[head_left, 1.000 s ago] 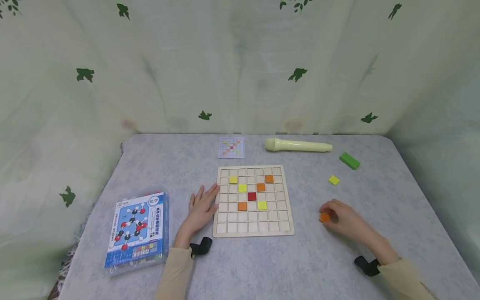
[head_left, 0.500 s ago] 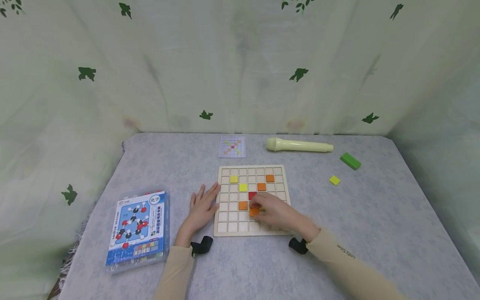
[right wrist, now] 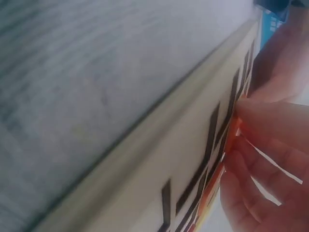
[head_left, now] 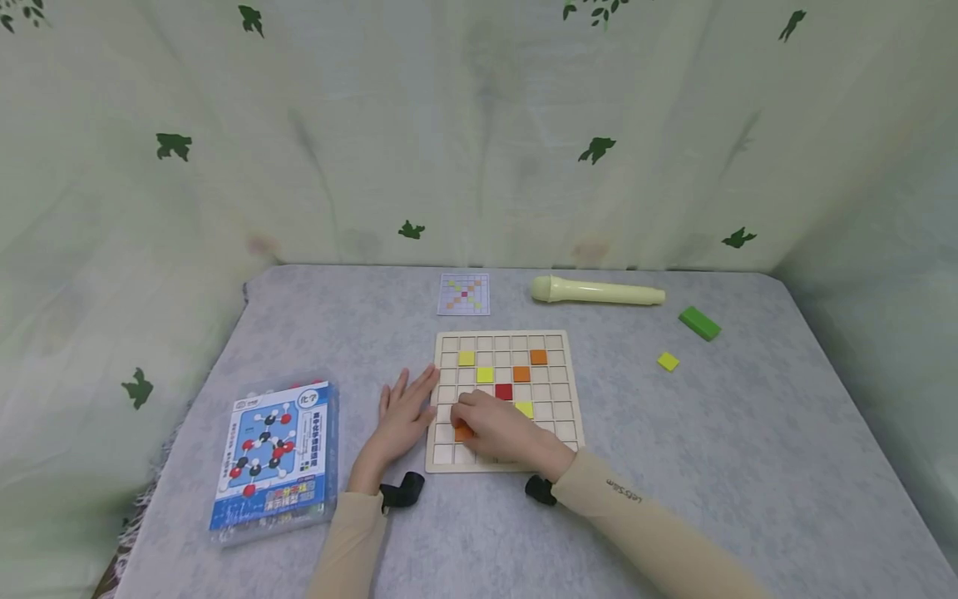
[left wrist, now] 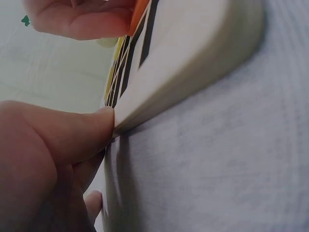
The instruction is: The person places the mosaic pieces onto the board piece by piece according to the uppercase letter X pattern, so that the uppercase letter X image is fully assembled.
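A pale wooden grid board (head_left: 560,391) lies mid-table with yellow, orange and red square tiles in some cells. My right hand (head_left: 503,426) is over its lower left part, pinching an orange tile (head_left: 463,433) by the edges. In the right wrist view this orange tile (right wrist: 233,131) is between thumb and fingertips, down at the grid. My left hand (head_left: 402,418) rests beside the board's left edge, fingers extended; in the left wrist view its thumb (left wrist: 84,133) touches that edge. A red tile (head_left: 504,392) marks the centre. Some cells are hidden under the right hand.
A small pattern card (head_left: 463,294) lies behind the board, beside a pale green microphone-shaped object (head_left: 599,291). At right are a green block (head_left: 699,323) and a loose yellow tile (head_left: 669,361). A boxed molecule model set (head_left: 273,457) lies at left.
My right hand has carried the orange tile from the table's right side leftward across the board to its lower left cells. The left hand has stayed at the board's edge.
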A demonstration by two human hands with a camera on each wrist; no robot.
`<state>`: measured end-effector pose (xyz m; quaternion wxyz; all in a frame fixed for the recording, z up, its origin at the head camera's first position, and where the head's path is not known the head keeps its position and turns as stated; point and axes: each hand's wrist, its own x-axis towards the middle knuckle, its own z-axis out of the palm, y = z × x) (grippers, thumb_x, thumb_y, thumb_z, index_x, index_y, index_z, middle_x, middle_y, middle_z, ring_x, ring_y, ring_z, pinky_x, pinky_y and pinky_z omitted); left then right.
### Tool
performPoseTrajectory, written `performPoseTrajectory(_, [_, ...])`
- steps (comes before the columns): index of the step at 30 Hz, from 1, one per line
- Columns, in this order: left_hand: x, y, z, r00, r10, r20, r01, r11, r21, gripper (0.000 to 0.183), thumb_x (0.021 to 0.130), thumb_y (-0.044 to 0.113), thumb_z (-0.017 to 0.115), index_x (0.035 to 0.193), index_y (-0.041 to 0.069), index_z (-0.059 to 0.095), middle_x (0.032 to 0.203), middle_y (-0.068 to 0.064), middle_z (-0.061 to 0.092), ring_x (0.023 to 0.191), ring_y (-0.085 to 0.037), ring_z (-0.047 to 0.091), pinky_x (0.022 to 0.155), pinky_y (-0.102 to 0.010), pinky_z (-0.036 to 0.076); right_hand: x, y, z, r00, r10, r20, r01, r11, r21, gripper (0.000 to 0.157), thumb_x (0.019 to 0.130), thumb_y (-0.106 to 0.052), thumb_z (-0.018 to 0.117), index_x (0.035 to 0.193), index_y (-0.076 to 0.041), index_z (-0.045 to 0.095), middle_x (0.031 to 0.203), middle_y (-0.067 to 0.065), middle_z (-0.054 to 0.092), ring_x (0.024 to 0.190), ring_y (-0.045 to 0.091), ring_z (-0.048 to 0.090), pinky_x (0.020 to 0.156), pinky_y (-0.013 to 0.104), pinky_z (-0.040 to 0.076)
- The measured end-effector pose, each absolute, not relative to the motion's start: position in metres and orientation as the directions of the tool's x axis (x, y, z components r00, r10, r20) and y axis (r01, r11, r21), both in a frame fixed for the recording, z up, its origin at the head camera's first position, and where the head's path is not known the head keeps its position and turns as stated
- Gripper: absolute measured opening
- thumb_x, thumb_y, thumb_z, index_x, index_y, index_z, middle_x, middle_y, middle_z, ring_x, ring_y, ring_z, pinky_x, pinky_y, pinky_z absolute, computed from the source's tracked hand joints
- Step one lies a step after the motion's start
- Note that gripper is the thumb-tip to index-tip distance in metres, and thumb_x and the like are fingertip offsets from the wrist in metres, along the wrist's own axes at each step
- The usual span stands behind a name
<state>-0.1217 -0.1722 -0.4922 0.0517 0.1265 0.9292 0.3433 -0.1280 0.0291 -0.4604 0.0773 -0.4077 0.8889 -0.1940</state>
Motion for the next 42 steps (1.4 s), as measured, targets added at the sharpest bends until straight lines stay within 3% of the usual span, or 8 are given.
performPoseTrajectory(6, [-0.122,-0.170,-0.493,-0.962,0.273,-0.010,0.200,0.730,0.653,0.058,0.097,0.009,0.053,0.150,0.005,0.031,0.155,-0.010,0.025,0.143,-0.040,0.001,0.108,-0.060,-0.010,-0.135,0.062,-0.455,-0.743,-0.669,0.016,-0.569,0.618,-0.542,0.018,0.086,-0.007,0.067,0.103,-0.010,0.066,0.098,-0.002,0.059,0.089,0.011,0.053,0.080,0.026,0.047])
performPoseTrajectory(12, [-0.121,-0.170,-0.491,-0.965,0.263,-0.012,0.192,0.734,0.652,0.057,0.097,0.007,0.053,0.149,0.003,0.031,0.155,-0.012,0.025,0.143,-0.040,0.000,0.108,-0.059,-0.010,-0.155,0.155,-0.459,-0.881,-0.472,0.039,-0.388,0.671,-0.631,0.019,0.086,-0.002,0.067,0.105,-0.004,0.065,0.101,0.004,0.061,0.092,0.020,0.057,0.079,0.037,0.050])
performPoseTrajectory(18, [-0.120,-0.171,-0.492,-0.965,0.262,-0.012,0.194,0.746,0.637,0.057,0.097,0.007,0.052,0.149,0.003,0.031,0.155,-0.011,0.025,0.143,-0.040,0.001,0.107,-0.060,-0.009,-0.168,0.255,-0.464,-0.957,-0.287,0.030,-0.252,0.781,-0.572,0.022,0.087,0.001,0.065,0.108,0.003,0.062,0.106,0.018,0.058,0.098,0.036,0.056,0.081,0.050,0.047])
performPoseTrajectory(23, [-0.120,-0.171,-0.493,-0.966,0.259,-0.023,0.185,0.747,0.638,0.057,0.097,0.008,0.052,0.150,0.004,0.031,0.156,-0.011,0.024,0.143,-0.040,0.000,0.107,-0.060,-0.010,-0.174,0.296,-0.466,-0.980,-0.199,-0.020,-0.162,0.848,-0.505,0.023,0.087,-0.003,0.066,0.108,0.005,0.060,0.109,0.022,0.053,0.100,0.040,0.052,0.082,0.053,0.045])
performPoseTrajectory(33, [-0.122,-0.171,-0.493,-0.966,0.257,-0.037,0.176,0.753,0.634,0.057,0.097,0.009,0.051,0.150,0.005,0.029,0.156,-0.010,0.023,0.143,-0.039,0.000,0.108,-0.059,-0.011,-0.184,0.290,-0.468,-0.972,-0.235,-0.027,-0.193,0.853,-0.485,0.012,0.084,0.003,0.065,0.095,0.004,0.060,0.095,0.018,0.057,0.089,0.034,0.056,0.077,0.047,0.048])
performPoseTrajectory(38, [-0.122,-0.171,-0.492,-0.966,0.258,-0.032,0.179,0.750,0.637,0.057,0.097,0.009,0.052,0.150,0.005,0.030,0.156,-0.010,0.023,0.143,-0.039,-0.001,0.108,-0.059,-0.011,-0.173,0.251,-0.462,-0.935,-0.354,0.022,-0.306,0.773,-0.556,0.019,0.081,0.004,0.067,0.100,0.003,0.062,0.097,0.014,0.060,0.091,0.030,0.057,0.079,0.046,0.050])
performPoseTrajectory(42, [-0.122,-0.171,-0.493,-0.966,0.258,-0.029,0.180,0.744,0.643,0.057,0.097,0.009,0.052,0.150,0.005,0.030,0.156,-0.010,0.024,0.143,-0.040,-0.001,0.108,-0.059,-0.011,-0.153,0.206,-0.460,-0.870,-0.490,0.050,-0.423,0.692,-0.585,0.022,0.080,0.001,0.071,0.101,-0.004,0.065,0.097,0.003,0.062,0.090,0.020,0.058,0.079,0.038,0.051])
